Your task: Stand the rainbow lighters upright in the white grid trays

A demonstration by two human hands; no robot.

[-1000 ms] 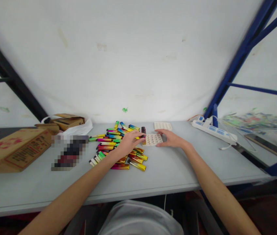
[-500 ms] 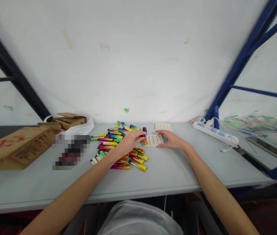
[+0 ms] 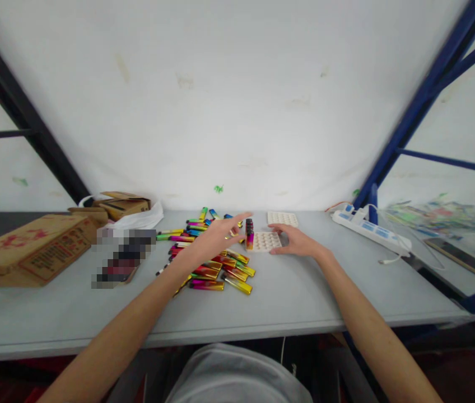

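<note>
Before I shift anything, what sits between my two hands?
Between your left hand and right hand sit the upright lighters and the nearer white tray; the head view shows this.

Both forearms bare, angled inward from lower corners of view. Left forearm [image 3: 132,316] extended up and rightward; left hand [image 3: 220,234] held back up, wrist nearly straight. Index finger stretched out rightward, thumb parted below it, other fingers partly hidden. Right forearm [image 3: 367,316] extended up and leftward; right hand [image 3: 296,242] turned inward, fingers curved, thumb set opposite, gap left between. Hands kept near each other, not touching, at similar height in view.
</note>
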